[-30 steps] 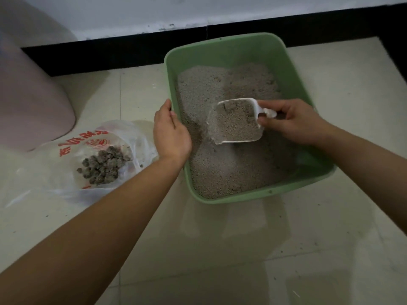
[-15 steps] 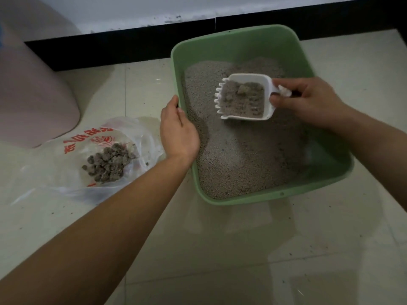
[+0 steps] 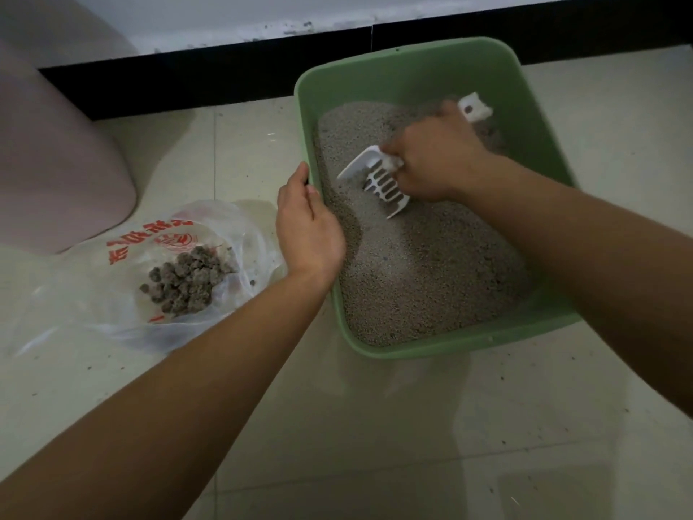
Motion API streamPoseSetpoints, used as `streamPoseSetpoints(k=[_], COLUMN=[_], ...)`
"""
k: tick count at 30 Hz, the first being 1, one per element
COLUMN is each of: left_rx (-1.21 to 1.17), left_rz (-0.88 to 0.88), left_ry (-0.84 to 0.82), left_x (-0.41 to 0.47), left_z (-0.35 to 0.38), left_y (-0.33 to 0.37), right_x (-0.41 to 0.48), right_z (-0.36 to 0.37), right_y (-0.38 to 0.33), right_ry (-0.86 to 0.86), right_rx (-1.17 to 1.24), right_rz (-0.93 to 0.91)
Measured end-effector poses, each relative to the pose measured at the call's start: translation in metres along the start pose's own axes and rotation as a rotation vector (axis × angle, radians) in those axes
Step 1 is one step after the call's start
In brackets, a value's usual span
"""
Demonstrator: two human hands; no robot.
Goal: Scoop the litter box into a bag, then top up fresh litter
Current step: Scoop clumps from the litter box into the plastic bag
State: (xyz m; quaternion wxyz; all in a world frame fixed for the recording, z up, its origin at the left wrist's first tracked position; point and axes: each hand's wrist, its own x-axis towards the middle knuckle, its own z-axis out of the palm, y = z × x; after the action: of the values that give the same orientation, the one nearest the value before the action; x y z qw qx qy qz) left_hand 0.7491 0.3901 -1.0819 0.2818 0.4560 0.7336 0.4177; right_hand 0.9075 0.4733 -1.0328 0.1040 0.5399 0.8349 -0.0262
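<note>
Right grip (image 3: pixel 431 163) clenches the scoop (image 3: pixel 378 182) inside the box (image 3: pixel 412 352); left grip (image 3: pixel 307 227) clasps its rim. A hasty carry could spill litter (image 3: pixel 431 275) before the bag (image 3: pixel 93 294), left of the box.

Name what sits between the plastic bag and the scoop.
Head view: the left hand gripping the litter box's left rim, then bare litter up to the scoop.

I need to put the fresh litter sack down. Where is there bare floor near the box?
Bare tile lies in front of the litter box, between the forearms, and between the pink container, the black baseboard and the box. Crowded: the bag and left hand fill the box's left side.
</note>
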Motion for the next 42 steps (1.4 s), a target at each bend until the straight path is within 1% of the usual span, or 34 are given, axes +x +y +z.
streamPoseSetpoints(k=[2, 4, 9, 12, 16, 19, 23, 25, 28, 31, 34, 37, 42], left_rx=[-0.015, -0.022, -0.028, -0.053, -0.078, -0.084, -0.082, -0.081, -0.065, -0.062, -0.055, -0.049, -0.073], left_rz=[-0.003, -0.001, -0.002, -0.007, -0.021, -0.026, -0.027, -0.028, -0.027, -0.025, -0.019, -0.022, -0.04], left_ry=[0.003, -0.001, 0.005, 0.012, 0.013, 0.01, 0.01, 0.009, 0.012, 0.017, 0.02, 0.021, 0.019], left_x=[0.0, 0.0, 0.002, 0.003, 0.002, 0.002, 0.001, 0.001, 0.0, 0.0, 0.0, -0.001, 0.0], left_z=[0.001, 0.001, 0.001, 0.001, 0.001, 0.001, -0.001, -0.001, -0.001, 0.0, -0.001, -0.002, -0.001], left_y=[0.0, 0.0, -0.004, -0.004, -0.003, -0.003, 0.0, 0.001, 0.001, 0.0, 0.002, 0.002, 0.001], right_x=[0.004, 0.0, -0.031, -0.047, -0.063, -0.077, -0.093, -0.098, -0.108, -0.114, -0.116, -0.119, -0.122], right_z=[0.001, 0.005, 0.033, 0.051, 0.049, 0.036, 0.015, 0.011, 0.011, 0.008, 0.007, 0.007, 0.01], right_y=[0.002, 0.008, 0.017, 0.023, 0.026, 0.033, 0.047, 0.049, 0.049, 0.05, 0.045, 0.04, 0.037], right_ry=[0.003, 0.004, -0.079, -0.093, -0.115, -0.06, 0.122, 0.166, 0.194, 0.263, 0.228, 0.24, 0.207], right_rx=[0.056, 0.174, 0.579, 0.695, 0.876, 1.056, 1.22, 1.225, 1.162, 1.17, 1.116, 1.109, 1.082], right_rz=[-0.033, -0.046, 0.011, 0.032, 0.085, 0.145, 0.228, 0.262, 0.281, 0.292, 0.278, 0.292, 0.298])
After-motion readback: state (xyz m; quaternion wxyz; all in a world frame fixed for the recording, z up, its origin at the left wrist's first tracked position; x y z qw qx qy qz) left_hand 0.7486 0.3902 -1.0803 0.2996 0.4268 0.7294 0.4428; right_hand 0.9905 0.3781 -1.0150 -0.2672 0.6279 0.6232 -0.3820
